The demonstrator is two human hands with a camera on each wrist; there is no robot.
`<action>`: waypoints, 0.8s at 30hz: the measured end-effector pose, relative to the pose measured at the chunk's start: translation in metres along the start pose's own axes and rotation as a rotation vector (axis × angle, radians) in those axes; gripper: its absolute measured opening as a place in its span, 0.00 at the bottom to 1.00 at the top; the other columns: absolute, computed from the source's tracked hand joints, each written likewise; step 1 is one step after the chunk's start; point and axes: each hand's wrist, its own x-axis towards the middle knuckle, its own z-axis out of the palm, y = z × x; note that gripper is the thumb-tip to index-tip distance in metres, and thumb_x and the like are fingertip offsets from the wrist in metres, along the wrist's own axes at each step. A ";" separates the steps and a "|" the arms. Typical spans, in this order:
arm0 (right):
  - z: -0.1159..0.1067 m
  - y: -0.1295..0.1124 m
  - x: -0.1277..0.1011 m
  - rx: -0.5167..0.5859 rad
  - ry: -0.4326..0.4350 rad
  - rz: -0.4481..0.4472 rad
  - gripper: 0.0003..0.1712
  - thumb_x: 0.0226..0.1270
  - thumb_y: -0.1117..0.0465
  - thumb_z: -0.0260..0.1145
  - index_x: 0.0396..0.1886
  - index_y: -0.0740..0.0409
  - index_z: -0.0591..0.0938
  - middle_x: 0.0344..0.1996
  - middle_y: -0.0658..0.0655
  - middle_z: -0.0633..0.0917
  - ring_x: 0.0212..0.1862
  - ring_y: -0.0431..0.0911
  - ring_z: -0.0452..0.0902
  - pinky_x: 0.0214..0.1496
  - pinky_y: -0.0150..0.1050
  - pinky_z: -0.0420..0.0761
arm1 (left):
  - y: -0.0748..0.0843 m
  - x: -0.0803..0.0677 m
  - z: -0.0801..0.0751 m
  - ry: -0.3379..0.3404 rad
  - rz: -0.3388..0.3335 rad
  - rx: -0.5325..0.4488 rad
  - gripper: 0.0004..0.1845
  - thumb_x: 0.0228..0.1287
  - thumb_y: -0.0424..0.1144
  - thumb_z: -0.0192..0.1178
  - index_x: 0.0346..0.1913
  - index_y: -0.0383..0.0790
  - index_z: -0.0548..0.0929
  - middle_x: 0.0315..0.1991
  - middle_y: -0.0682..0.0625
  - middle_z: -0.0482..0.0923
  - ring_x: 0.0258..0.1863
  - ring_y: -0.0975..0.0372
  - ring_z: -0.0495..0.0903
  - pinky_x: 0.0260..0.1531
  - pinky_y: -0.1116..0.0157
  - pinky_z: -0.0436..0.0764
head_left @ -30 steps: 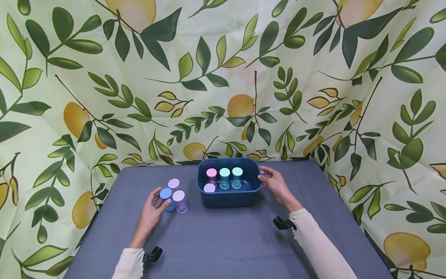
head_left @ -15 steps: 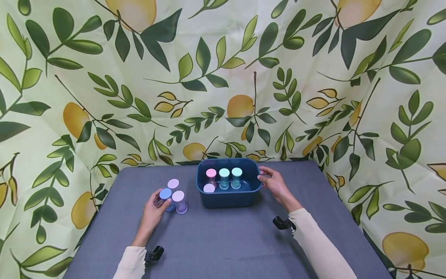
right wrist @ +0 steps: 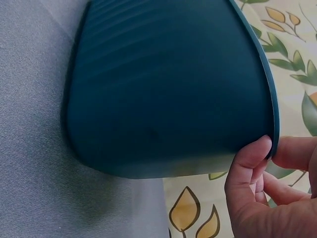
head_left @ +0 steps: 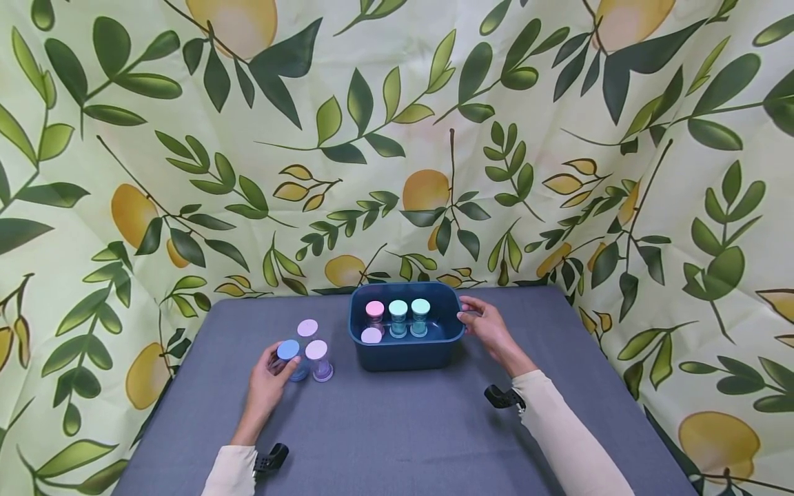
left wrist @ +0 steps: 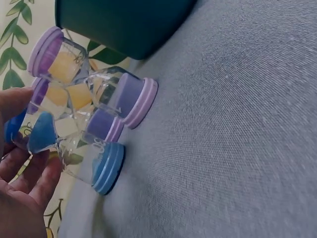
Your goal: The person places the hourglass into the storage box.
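A sand timer with blue caps [head_left: 290,357] stands at the left of the grey table, and my left hand [head_left: 276,363] grips its glass body; it leans a little toward the hand. In the left wrist view my fingers [left wrist: 22,168] wrap the blue timer [left wrist: 74,153]. Two purple-capped timers [head_left: 319,359] [head_left: 307,329] stand right beside it. My right hand [head_left: 471,318] pinches the right rim of a dark teal bin [head_left: 403,353], thumb [right wrist: 252,158] outside the bin [right wrist: 168,89]. Inside stand a pink timer [head_left: 375,311], two teal ones [head_left: 398,313] and a lilac one [head_left: 371,335].
The grey table [head_left: 403,427] is walled on three sides by a lemon-and-leaf cloth [head_left: 397,138] that hangs close behind the bin. Black wrist-camera mounts [head_left: 499,397] [head_left: 269,458] sit by both sleeves.
My left hand has drawn the blue timer slightly left and toward me, tilting it away from the purple ones. The right hand and the bin have stayed put.
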 end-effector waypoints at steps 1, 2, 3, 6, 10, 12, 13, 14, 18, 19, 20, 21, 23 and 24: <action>0.000 0.000 0.000 0.003 0.000 0.001 0.27 0.72 0.64 0.60 0.69 0.57 0.71 0.56 0.61 0.74 0.50 0.56 0.73 0.45 0.39 0.82 | 0.000 -0.002 -0.002 0.009 0.004 -0.009 0.29 0.62 0.37 0.67 0.64 0.32 0.71 0.59 0.36 0.76 0.47 0.81 0.70 0.49 0.84 0.72; 0.000 0.000 0.000 0.005 -0.001 0.000 0.27 0.72 0.64 0.60 0.69 0.57 0.71 0.57 0.61 0.74 0.51 0.58 0.73 0.44 0.38 0.81 | 0.000 -0.003 -0.003 0.016 0.011 -0.017 0.29 0.62 0.36 0.67 0.64 0.32 0.71 0.59 0.35 0.76 0.47 0.82 0.70 0.49 0.84 0.72; 0.000 0.000 0.001 0.007 -0.001 0.000 0.27 0.72 0.64 0.60 0.69 0.57 0.71 0.57 0.61 0.74 0.52 0.58 0.73 0.43 0.37 0.81 | 0.000 -0.004 -0.005 0.022 0.012 -0.020 0.29 0.62 0.35 0.67 0.64 0.31 0.71 0.59 0.35 0.76 0.47 0.83 0.70 0.49 0.85 0.72; 0.000 0.001 0.002 0.013 0.002 0.004 0.27 0.72 0.64 0.60 0.69 0.56 0.71 0.57 0.61 0.74 0.53 0.59 0.72 0.41 0.34 0.81 | 0.002 -0.010 -0.011 0.041 0.015 -0.004 0.28 0.62 0.35 0.67 0.63 0.32 0.71 0.58 0.36 0.76 0.46 0.84 0.70 0.48 0.86 0.72; 0.000 0.001 0.002 0.012 -0.001 0.002 0.27 0.72 0.63 0.60 0.69 0.56 0.71 0.57 0.60 0.73 0.53 0.58 0.72 0.42 0.35 0.81 | 0.006 -0.015 -0.020 0.064 0.000 0.043 0.28 0.62 0.37 0.67 0.63 0.33 0.72 0.57 0.38 0.77 0.45 0.84 0.70 0.47 0.86 0.72; -0.001 0.001 0.001 0.012 -0.003 -0.002 0.27 0.72 0.63 0.60 0.69 0.56 0.71 0.57 0.60 0.73 0.52 0.56 0.73 0.44 0.37 0.81 | 0.008 -0.018 -0.024 0.071 -0.014 0.067 0.28 0.62 0.39 0.67 0.63 0.34 0.72 0.57 0.39 0.76 0.44 0.84 0.70 0.47 0.85 0.72; -0.001 0.002 0.001 0.014 -0.004 -0.002 0.27 0.72 0.63 0.60 0.69 0.56 0.71 0.58 0.61 0.73 0.52 0.56 0.73 0.45 0.38 0.81 | 0.010 -0.019 -0.026 0.074 -0.020 0.079 0.28 0.62 0.39 0.67 0.63 0.34 0.72 0.57 0.39 0.76 0.44 0.84 0.70 0.47 0.86 0.72; -0.001 0.002 0.001 0.012 -0.004 -0.003 0.27 0.72 0.63 0.60 0.69 0.56 0.71 0.58 0.61 0.73 0.51 0.55 0.73 0.45 0.39 0.81 | 0.012 -0.021 -0.028 0.076 -0.024 0.086 0.28 0.62 0.40 0.67 0.63 0.34 0.72 0.57 0.39 0.76 0.43 0.84 0.70 0.46 0.86 0.71; -0.001 0.002 0.001 0.010 -0.006 -0.004 0.27 0.72 0.62 0.61 0.70 0.56 0.70 0.59 0.61 0.73 0.50 0.51 0.72 0.45 0.37 0.81 | 0.021 -0.025 -0.035 0.103 -0.028 0.090 0.28 0.62 0.39 0.68 0.62 0.34 0.72 0.55 0.41 0.77 0.41 0.83 0.71 0.44 0.87 0.71; -0.001 0.002 0.001 0.010 -0.005 -0.005 0.27 0.72 0.62 0.60 0.70 0.56 0.70 0.58 0.61 0.73 0.49 0.50 0.72 0.44 0.36 0.80 | 0.023 -0.026 -0.036 0.115 -0.020 0.079 0.28 0.61 0.38 0.68 0.62 0.34 0.73 0.54 0.43 0.77 0.41 0.83 0.72 0.44 0.87 0.71; -0.001 0.002 0.000 0.009 -0.004 -0.005 0.27 0.72 0.63 0.60 0.69 0.56 0.71 0.58 0.60 0.73 0.49 0.50 0.72 0.43 0.35 0.80 | 0.025 -0.026 -0.037 0.128 -0.011 0.067 0.27 0.61 0.37 0.68 0.62 0.34 0.73 0.52 0.46 0.77 0.40 0.83 0.72 0.44 0.86 0.72; 0.000 0.002 0.000 0.009 -0.003 -0.006 0.27 0.72 0.63 0.60 0.69 0.56 0.71 0.58 0.60 0.73 0.48 0.49 0.72 0.42 0.34 0.80 | 0.028 -0.027 -0.038 0.143 0.001 0.054 0.27 0.60 0.36 0.69 0.61 0.34 0.74 0.50 0.48 0.77 0.40 0.82 0.73 0.44 0.85 0.73; 0.000 0.001 0.000 0.013 -0.001 -0.008 0.27 0.71 0.64 0.60 0.69 0.56 0.71 0.57 0.60 0.73 0.47 0.49 0.72 0.41 0.33 0.80 | 0.032 -0.027 -0.040 0.170 0.027 0.030 0.27 0.59 0.33 0.69 0.61 0.35 0.75 0.47 0.54 0.76 0.40 0.81 0.74 0.44 0.84 0.75; 0.000 0.001 0.000 0.013 -0.001 -0.009 0.27 0.71 0.64 0.60 0.69 0.57 0.71 0.57 0.60 0.73 0.46 0.48 0.73 0.40 0.33 0.80 | 0.035 -0.027 -0.040 0.184 0.043 0.021 0.27 0.58 0.32 0.70 0.60 0.35 0.76 0.46 0.57 0.76 0.40 0.81 0.75 0.44 0.83 0.75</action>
